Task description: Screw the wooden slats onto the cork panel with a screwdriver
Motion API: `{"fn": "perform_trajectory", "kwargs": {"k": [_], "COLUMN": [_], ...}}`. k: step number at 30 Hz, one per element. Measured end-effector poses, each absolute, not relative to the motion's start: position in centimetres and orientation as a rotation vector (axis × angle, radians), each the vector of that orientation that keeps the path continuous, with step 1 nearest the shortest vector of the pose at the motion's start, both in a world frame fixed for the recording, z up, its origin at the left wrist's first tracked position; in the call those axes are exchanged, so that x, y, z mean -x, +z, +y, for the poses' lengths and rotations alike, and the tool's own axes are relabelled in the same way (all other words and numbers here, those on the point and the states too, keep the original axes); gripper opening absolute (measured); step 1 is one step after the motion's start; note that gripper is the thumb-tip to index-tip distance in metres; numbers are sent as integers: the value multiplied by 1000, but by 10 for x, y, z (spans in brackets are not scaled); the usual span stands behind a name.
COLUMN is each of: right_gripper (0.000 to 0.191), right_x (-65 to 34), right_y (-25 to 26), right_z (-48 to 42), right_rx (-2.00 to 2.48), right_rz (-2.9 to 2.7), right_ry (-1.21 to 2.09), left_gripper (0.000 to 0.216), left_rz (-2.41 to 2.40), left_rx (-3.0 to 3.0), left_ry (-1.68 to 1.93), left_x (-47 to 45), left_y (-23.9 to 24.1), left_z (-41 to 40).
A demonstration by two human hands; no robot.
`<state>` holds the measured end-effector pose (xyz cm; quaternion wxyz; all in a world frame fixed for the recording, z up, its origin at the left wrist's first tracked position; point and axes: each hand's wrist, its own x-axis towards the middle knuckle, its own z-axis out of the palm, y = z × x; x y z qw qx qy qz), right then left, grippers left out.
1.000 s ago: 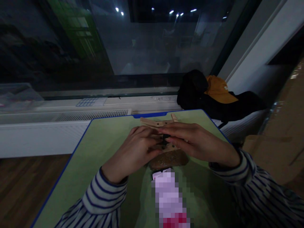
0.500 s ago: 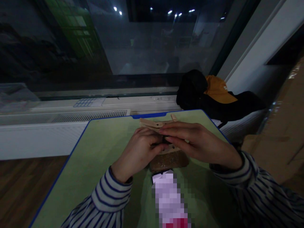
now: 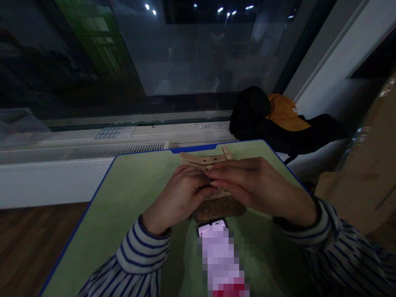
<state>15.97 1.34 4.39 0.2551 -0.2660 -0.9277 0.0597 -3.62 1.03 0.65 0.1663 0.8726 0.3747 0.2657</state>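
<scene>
My left hand [image 3: 182,196] is closed, its fingers curled over the left part of a pale wooden piece [image 3: 215,159] with small dark holes. The thumb presses inward near the middle. My right hand [image 3: 252,181] reaches in from the right, fingers together, its fingertips meeting the left fingers over the wood. What lies between the fingertips is hidden. Beyond the hands, the wood's far edge shows, with a short upright part at its right end. A brown, shiny block [image 3: 221,208] lies just under and in front of the wood, touching or very close to it.
A phone [image 3: 216,243] with a lit, pixelated screen lies in front of the brown block. The green tabletop [image 3: 136,198] has a blue edge. Behind it are a radiator [image 3: 123,150], a sill and a dark window. An orange cap [image 3: 286,112] rests on black cloth; cardboard [image 3: 346,198] stands right.
My right hand has shifted slightly, its fingers now closer over the middle of the wood. More of the wood's far edge shows. The view has tilted a little.
</scene>
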Motion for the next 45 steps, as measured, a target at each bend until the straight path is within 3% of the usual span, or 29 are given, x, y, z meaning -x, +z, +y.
{"fn": "perform_trajectory", "kwargs": {"k": [11, 18, 25, 34, 45], "right_gripper": [24, 32, 19, 22, 24], "right_x": [-151, -152, -150, -140, -143], "right_y": [39, 44, 46, 45, 39], "right_z": [9, 11, 10, 3, 9], "right_rx": [822, 729, 758, 821, 809], "right_rz": [-2506, -2474, -2516, -2521, -2463], "right_ry": [68, 268, 186, 36, 177], "left_gripper": [15, 22, 12, 8, 8], "left_rz": [1309, 1295, 1193, 1168, 1242], "left_rx": [-2536, -2549, -2531, -2558, -2556], "left_ry": [815, 802, 757, 735, 753], "left_x": [32, 31, 35, 40, 43], "left_y": [5, 7, 8, 7, 15], "left_z": [7, 8, 9, 8, 5]}}
